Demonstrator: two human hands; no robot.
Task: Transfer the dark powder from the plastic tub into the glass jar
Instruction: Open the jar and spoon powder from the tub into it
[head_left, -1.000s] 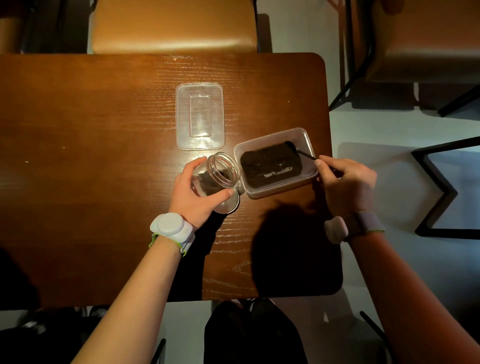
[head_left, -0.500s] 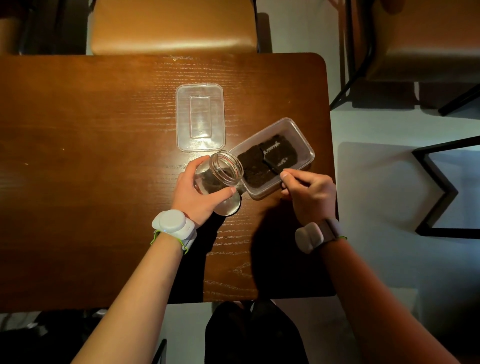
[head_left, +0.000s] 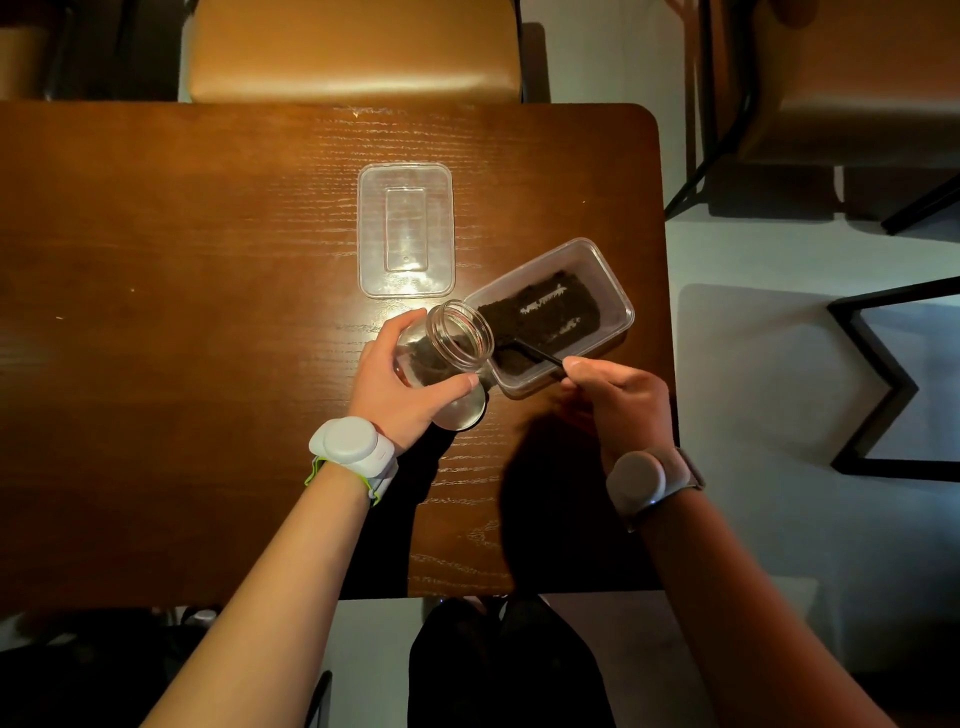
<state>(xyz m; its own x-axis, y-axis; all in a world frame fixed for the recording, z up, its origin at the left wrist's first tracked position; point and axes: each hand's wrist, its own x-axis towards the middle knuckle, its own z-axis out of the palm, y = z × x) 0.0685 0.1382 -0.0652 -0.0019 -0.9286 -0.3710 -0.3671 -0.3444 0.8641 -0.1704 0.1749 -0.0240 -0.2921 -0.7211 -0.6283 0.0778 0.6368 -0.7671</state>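
A clear glass jar (head_left: 457, 338) is tilted with its open mouth toward the tub, and some dark powder lies inside it. My left hand (head_left: 402, 382) grips the jar around its body. The clear plastic tub (head_left: 613, 296) lies at an angle near the table's right edge, with dark powder (head_left: 540, 322) spread over its floor. My right hand (head_left: 618, 397) pinches the handle of a thin dark spoon (head_left: 535, 353). The spoon's bowl is in the tub's near end, close to the jar's mouth.
The tub's clear lid (head_left: 406, 228) lies flat on the brown wooden table (head_left: 182, 312), just behind the jar. A tan chair (head_left: 353, 47) stands at the table's far side. The table's right edge runs close to the tub, with black chair frames (head_left: 893, 384) beyond.
The tub has turned from nearly level to a slanted position. My right hand came in from the tub's right side to its near end, and the spoon now points toward the jar's mouth.
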